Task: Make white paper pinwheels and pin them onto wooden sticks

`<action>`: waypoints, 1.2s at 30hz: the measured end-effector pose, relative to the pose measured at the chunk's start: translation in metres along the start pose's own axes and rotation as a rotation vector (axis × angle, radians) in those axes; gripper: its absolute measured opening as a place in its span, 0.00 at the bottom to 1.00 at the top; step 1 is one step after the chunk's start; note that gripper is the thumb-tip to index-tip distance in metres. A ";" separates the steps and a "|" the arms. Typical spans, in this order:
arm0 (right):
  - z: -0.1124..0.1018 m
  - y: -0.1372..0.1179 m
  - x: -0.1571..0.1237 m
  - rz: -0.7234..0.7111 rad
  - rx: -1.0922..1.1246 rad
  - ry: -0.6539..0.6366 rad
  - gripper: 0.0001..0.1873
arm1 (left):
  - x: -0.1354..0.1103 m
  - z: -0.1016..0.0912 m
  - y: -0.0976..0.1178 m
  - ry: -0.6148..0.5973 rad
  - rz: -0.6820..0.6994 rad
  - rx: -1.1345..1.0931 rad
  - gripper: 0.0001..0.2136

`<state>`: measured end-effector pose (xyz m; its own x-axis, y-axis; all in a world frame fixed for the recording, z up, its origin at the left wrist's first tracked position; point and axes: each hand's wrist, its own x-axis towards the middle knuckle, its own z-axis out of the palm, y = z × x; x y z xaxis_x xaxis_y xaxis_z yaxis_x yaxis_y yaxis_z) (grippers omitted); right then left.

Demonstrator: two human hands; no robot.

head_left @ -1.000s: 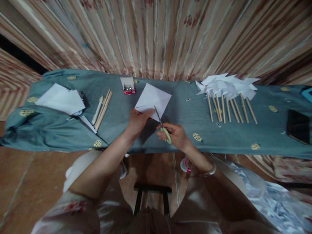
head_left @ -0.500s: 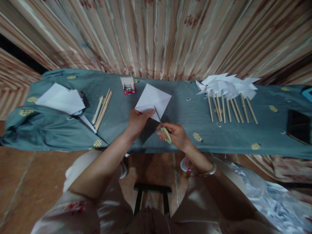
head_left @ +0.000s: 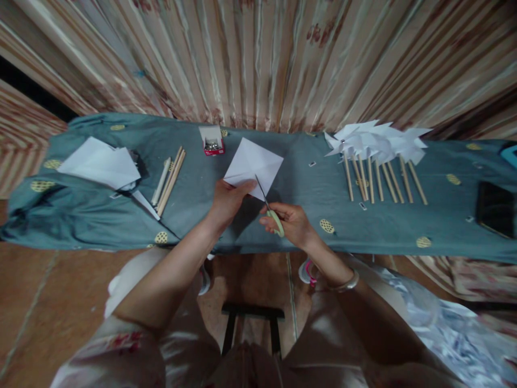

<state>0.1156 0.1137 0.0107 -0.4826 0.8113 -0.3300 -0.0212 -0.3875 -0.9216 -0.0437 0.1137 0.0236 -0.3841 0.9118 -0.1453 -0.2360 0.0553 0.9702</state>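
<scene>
A square sheet of white paper [head_left: 258,158], turned like a diamond and marked with creases, is held above the cloth-covered table. My left hand [head_left: 231,202] pinches its lower left edge, thumb on top. In my right hand [head_left: 288,222] is a pair of scissors [head_left: 275,221] with light green handles. The blades lie across the lower right side of the paper, their tips pointing toward its middle. Whether the blades are fully closed is too small to tell.
Paper pinwheels on wooden sticks [head_left: 371,143] lie in a row at the right. A small red box [head_left: 213,151] of metal bits stands open behind the paper. Leftward are loose sticks [head_left: 172,183] and white sheets [head_left: 99,164]. A dark phone [head_left: 495,209] rests far right on the green tablecloth [head_left: 250,240].
The paper, scissors and both hands stay almost in place. Only a very slight shift of the view shows.
</scene>
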 end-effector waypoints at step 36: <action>-0.009 0.009 -0.002 0.006 -0.067 0.054 0.26 | 0.012 -0.008 0.019 0.081 0.044 -0.156 0.14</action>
<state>0.1239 0.1127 0.0009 -0.4341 0.8322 -0.3450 0.0410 -0.3643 -0.9304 -0.0601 0.1226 0.0388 -0.4666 0.8756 -0.1250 -0.3509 -0.0535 0.9349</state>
